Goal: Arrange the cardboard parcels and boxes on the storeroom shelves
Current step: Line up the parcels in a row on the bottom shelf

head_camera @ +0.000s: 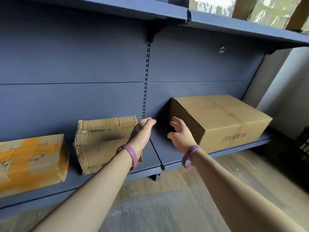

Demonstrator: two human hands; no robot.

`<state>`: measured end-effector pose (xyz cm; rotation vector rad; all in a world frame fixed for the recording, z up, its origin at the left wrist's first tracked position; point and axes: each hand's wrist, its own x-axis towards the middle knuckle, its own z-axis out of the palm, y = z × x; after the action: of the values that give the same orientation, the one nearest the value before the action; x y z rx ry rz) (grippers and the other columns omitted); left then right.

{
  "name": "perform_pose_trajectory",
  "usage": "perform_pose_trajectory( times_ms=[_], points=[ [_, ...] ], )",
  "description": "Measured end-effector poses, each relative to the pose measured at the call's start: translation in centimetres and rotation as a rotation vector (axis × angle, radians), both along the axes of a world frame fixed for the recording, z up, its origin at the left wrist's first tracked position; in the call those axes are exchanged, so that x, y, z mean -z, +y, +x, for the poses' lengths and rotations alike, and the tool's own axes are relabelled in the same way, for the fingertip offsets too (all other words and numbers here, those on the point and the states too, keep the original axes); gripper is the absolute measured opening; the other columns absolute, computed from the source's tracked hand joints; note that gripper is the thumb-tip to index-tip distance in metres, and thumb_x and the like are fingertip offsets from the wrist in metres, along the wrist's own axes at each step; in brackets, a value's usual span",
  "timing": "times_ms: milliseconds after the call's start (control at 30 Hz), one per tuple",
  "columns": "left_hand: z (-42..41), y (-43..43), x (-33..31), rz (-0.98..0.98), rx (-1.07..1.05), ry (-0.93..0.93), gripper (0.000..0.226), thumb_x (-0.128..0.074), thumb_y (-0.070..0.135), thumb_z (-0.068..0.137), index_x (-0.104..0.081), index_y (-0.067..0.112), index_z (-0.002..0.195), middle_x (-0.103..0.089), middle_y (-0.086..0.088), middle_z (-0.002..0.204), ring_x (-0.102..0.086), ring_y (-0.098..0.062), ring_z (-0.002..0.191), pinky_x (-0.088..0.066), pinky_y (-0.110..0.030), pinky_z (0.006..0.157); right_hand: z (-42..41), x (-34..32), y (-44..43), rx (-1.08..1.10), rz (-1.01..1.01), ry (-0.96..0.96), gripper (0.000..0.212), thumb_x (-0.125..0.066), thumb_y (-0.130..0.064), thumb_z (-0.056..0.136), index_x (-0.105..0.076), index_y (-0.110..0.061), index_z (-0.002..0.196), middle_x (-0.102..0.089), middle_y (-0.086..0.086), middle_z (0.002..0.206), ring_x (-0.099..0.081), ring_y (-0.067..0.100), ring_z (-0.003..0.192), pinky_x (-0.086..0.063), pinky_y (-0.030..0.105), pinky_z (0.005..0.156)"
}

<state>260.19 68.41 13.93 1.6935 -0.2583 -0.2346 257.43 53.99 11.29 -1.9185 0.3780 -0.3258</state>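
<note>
Three cardboard parcels stand on the dark blue shelf (157,153). A large clean brown box (222,121) with printed characters sits at the right. A worn, torn-edged box (102,141) is in the middle. A box patched with orange tape (31,159) is at the left. My left hand (142,131) hovers open beside the worn box's right end, holding nothing. My right hand (180,134) is open with fingers spread, just left of the large box's near corner. Whether it touches the box is unclear.
An upper shelf (234,24) overhangs, carrying tape-wrapped boxes (260,10) at the top right. A slotted upright (146,77) divides the back panel. A wooden floor (184,206) lies below, with a dark object (302,144) at the far right beside a pale wall.
</note>
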Motion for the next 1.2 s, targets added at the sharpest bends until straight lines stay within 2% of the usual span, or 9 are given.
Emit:
perform_pose_trajectory(
  times_ms=[67, 133, 233, 333, 400, 567, 800, 867, 1200],
  points=[
    [-1.2, -3.5, 0.1, 0.023, -0.003, 0.009, 0.014, -0.052, 0.036, 0.099, -0.06, 0.026, 0.105, -0.058, 0.003, 0.109, -0.051, -0.017, 0.106, -0.037, -0.03, 0.093, -0.9, 0.6, -3.9, -0.002, 0.012, -0.011, 0.066, -0.047, 0.009, 0.09, -0.036, -0.017, 0.15, -0.044, 0.005, 0.152, -0.047, 0.006, 0.107, -0.044, 0.006, 0.067],
    [-2.4, -7.2, 0.2, 0.061, -0.038, 0.015, 0.039, -0.053, 0.039, 0.098, -0.059, 0.023, 0.134, -0.055, 0.004, 0.132, -0.047, -0.014, 0.129, -0.033, -0.03, 0.11, -1.7, 1.2, -8.1, -0.018, 0.019, -0.011, 0.064, -0.049, 0.008, 0.09, -0.038, -0.016, 0.149, -0.045, 0.006, 0.151, -0.049, 0.009, 0.112, -0.048, 0.015, 0.079],
    [-3.8, -12.2, 0.1, 0.062, -0.087, 0.055, 0.029, -0.053, 0.039, 0.098, -0.06, 0.028, 0.124, -0.053, 0.005, 0.125, -0.047, -0.012, 0.121, -0.037, -0.031, 0.102, -2.9, 1.5, -14.0, -0.057, 0.039, -0.015, 0.063, -0.049, 0.01, 0.089, -0.04, -0.011, 0.148, -0.047, 0.011, 0.15, -0.045, 0.018, 0.136, -0.04, 0.03, 0.109],
    [-4.9, -18.9, -0.5, 0.073, -0.113, 0.138, 0.032, -0.053, 0.054, 0.08, -0.055, 0.034, 0.105, -0.055, 0.006, 0.127, -0.046, -0.012, 0.118, -0.036, -0.033, 0.101, -3.9, 1.3, -20.9, -0.103, 0.042, 0.022, 0.062, -0.049, 0.008, 0.09, -0.04, -0.013, 0.148, -0.047, 0.007, 0.149, -0.04, 0.019, 0.14, -0.034, 0.019, 0.1],
    [-5.3, -22.9, -1.1, 0.055, -0.14, 0.159, 0.019, -0.055, 0.047, 0.092, -0.056, 0.034, 0.106, -0.055, 0.008, 0.128, -0.045, -0.011, 0.118, -0.034, -0.031, 0.102, -3.9, 0.9, -24.9, -0.126, 0.032, 0.035, 0.061, -0.05, 0.007, 0.09, -0.041, -0.014, 0.147, -0.048, 0.006, 0.149, -0.041, 0.019, 0.14, -0.033, 0.018, 0.095],
    [-4.4, -30.6, -2.3, 0.05, -0.133, 0.142, 0.036, -0.055, 0.033, 0.1, -0.059, 0.024, 0.134, -0.054, 0.011, 0.128, -0.047, -0.007, 0.123, -0.033, -0.025, 0.108, -3.0, -0.3, -32.1, -0.122, 0.031, 0.053, 0.06, -0.05, 0.007, 0.09, -0.043, -0.013, 0.146, -0.049, 0.006, 0.147, -0.043, 0.017, 0.139, -0.033, 0.02, 0.098],
    [-1.6, -34.9, -2.1, 0.082, -0.18, 0.145, 0.039, -0.053, 0.03, 0.1, -0.057, 0.022, 0.139, -0.056, 0.01, 0.135, -0.047, -0.006, 0.114, -0.03, -0.02, 0.095, -1.6, 0.1, -37.1, -0.073, 0.048, 0.083, 0.06, -0.049, 0.009, 0.089, -0.044, -0.013, 0.146, -0.049, 0.003, 0.146, -0.05, 0.017, 0.13, -0.042, 0.021, 0.092],
    [-0.8, -37.2, -1.4, 0.073, -0.115, 0.154, 0.04, -0.052, 0.03, 0.101, -0.056, 0.024, 0.141, -0.054, 0.012, 0.132, -0.046, -0.005, 0.114, -0.03, -0.02, 0.094, -0.9, 0.2, -38.5, -0.064, 0.026, 0.081, 0.061, -0.049, 0.008, 0.089, -0.044, -0.013, 0.145, -0.05, 0.0, 0.146, -0.051, 0.012, 0.125, -0.04, 0.012, 0.087],
    [6.3, -45.9, 0.1, 0.038, -0.009, 0.261, 0.033, -0.053, 0.027, 0.1, -0.061, 0.025, 0.132, -0.053, 0.012, 0.119, -0.047, -0.011, 0.113, -0.031, -0.021, 0.092, 4.2, -0.1, -45.4, 0.084, -0.002, 0.117, 0.062, -0.049, 0.012, 0.087, -0.045, -0.011, 0.145, -0.05, 0.002, 0.147, -0.044, 0.015, 0.138, -0.036, 0.02, 0.103]
  ],
)
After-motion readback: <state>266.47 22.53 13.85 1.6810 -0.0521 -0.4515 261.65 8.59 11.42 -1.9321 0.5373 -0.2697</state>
